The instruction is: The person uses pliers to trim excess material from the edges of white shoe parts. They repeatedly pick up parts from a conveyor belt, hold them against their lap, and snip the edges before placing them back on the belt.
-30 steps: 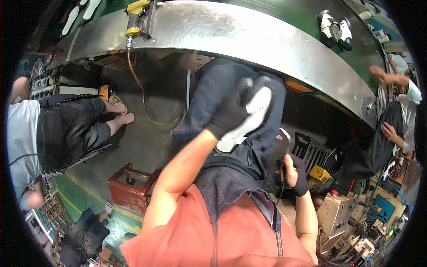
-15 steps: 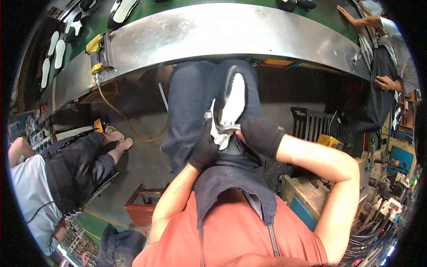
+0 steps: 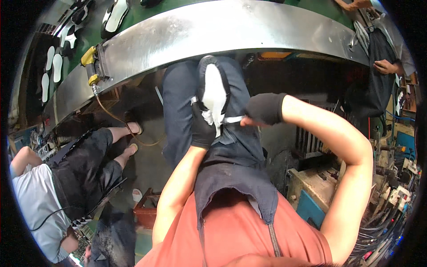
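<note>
A shoe upper (image 3: 215,86) with a white sole side and a black gathered rim lies over my thighs, toe pointing away from me. My left hand (image 3: 202,129), in a black fingerless glove, is closed around its heel end from the left. On the right, my right hand (image 3: 265,109), also black-gloved, pinches the end of a narrow white strip (image 3: 233,119). That strip stretches sideways from the heel area to my fingertips. Crumpled white material shows beside my left fingers; part of the heel is hidden by that hand.
Ahead runs a metal bench edge (image 3: 187,31) beside a green belt carrying shoes (image 3: 116,18) and white insoles (image 3: 57,67). A yellow tool (image 3: 90,64) with a hose hangs at its left. One co-worker (image 3: 84,173) sits left; another's hand (image 3: 386,66) is far right. Machinery (image 3: 318,187) stands right.
My right hand has moved right, away from the heel, drawing the white strip out sideways. The shoe has shifted left and stands straighter, with my left hand still on it.
</note>
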Tool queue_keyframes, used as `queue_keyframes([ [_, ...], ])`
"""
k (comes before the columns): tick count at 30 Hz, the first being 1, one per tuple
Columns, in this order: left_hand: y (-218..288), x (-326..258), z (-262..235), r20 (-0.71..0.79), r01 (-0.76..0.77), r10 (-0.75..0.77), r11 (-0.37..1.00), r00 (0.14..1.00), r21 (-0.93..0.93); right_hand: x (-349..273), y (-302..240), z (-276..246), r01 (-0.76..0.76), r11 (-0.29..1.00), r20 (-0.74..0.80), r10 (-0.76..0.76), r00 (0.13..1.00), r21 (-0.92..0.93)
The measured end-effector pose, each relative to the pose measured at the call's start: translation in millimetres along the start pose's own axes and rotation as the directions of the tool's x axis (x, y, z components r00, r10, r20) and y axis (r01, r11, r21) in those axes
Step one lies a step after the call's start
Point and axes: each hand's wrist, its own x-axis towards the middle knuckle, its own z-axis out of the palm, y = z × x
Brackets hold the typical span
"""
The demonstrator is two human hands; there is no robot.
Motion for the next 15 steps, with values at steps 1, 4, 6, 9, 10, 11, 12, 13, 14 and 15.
queue_keyframes([
  [1, -2, 7, 0, 0.125, 0.189, -0.176, 0.977, 0.977, -0.104, -4, -10, -1, 0.015, 0.989, -0.039, -0.021, 0.999, -0.149],
  [4, -33, 7, 8, 0.049, 0.115, -0.115, 0.993, 0.992, 0.004, -1, -106, 28, -0.321, 0.801, -0.261, 0.213, 0.942, -0.506],
  [6, -14, 14, -5, 0.182, 0.148, -0.097, 0.943, 0.978, -0.297, 8, -116, 58, 0.046, 0.899, -0.416, -0.246, 0.876, -0.435],
  [9, 6, 33, -46, 0.527, 0.489, -0.29, 0.823, 0.799, -0.289, 37, -39, 80, 0.556, 0.815, -0.532, -0.549, 0.645, -0.167],
  [10, -6, 27, -49, 0.44, 0.158, -0.103, 0.983, 0.892, -0.09, 33, -28, 78, 0.404, 0.914, -0.51, -0.361, 0.781, -0.028],
  [11, -16, 36, -52, 0.391, -0.205, 0.135, 0.968, 0.91, 0.143, 29, -19, 87, 0.21, 0.963, -0.552, -0.084, 0.829, 0.169],
  [12, -17, 33, -60, 0.459, -0.054, 0.032, 0.998, 0.888, 0.034, 17, -18, 91, 0.148, 0.956, -0.498, -0.003, 0.867, 0.253],
  [13, -20, 38, -67, 0.515, 0.098, -0.055, 0.994, 0.855, -0.057, 6, -16, 90, 0.079, 0.94, -0.436, 0.079, 0.896, 0.332],
  [14, -4, 37, -57, 0.428, 0.056, 0.008, 0.989, 0.904, -0.136, -4, -12, 88, 0.078, 0.919, -0.466, 0.121, 0.876, 0.386],
  [15, 9, 35, -56, 0.473, 0.212, -0.07, 0.943, 0.878, -0.255, -14, -12, 80, 0.079, 0.893, -0.493, 0.169, 0.854, 0.442],
])
